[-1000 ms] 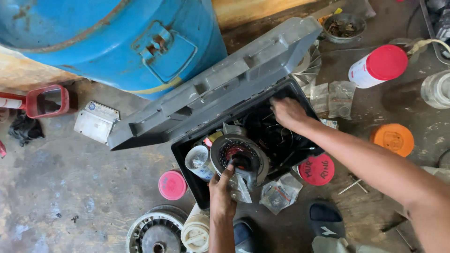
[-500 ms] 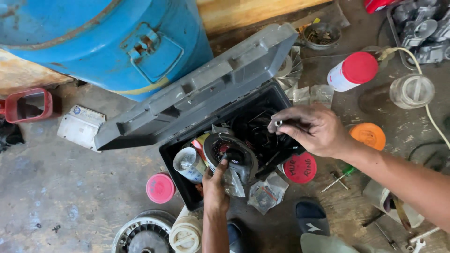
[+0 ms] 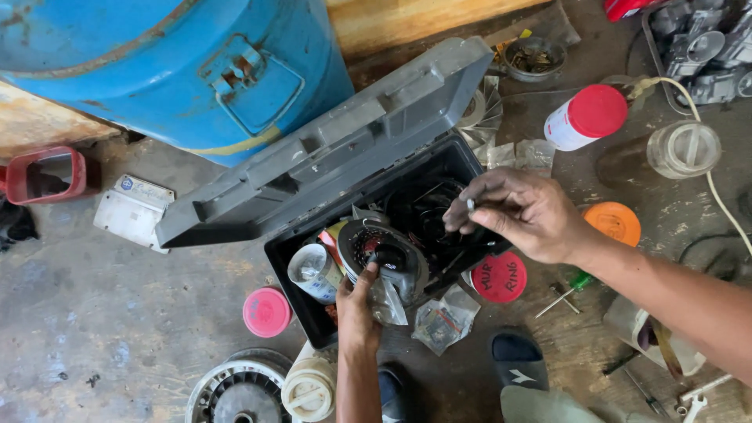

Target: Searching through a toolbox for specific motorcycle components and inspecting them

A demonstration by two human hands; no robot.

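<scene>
Now, right hand (image 3: 526, 213): above the open case (image 3: 329, 313), fingers pinched on a small silvery part (image 3: 471, 205) held over the case's right half.
Left hand (image 3: 358, 307): at the near edge of the case, fingers closed on a clear plastic bag (image 3: 387, 301), the thumb against a round metal part (image 3: 381, 249) with a dark centre.
Case: black tray on the floor, its grey lid (image 3: 329, 149) standing open toward the far left; the tray is full of dark parts, with a white cup (image 3: 312, 271) at its left end.
Far left: blue drum (image 3: 141, 63), just behind the lid.
Right of case: red disc (image 3: 500, 278) touching the tray's edge, orange lid (image 3: 615, 222) beyond the wrist, white can with red cap (image 3: 587, 117) farther off, clear jar (image 3: 683, 149) at far right.
Near side: pink lid (image 3: 266, 312) left of the tray, small bag of parts (image 3: 445, 319) on the floor, finned wheel (image 3: 235, 392) at the near edge.
</scene>
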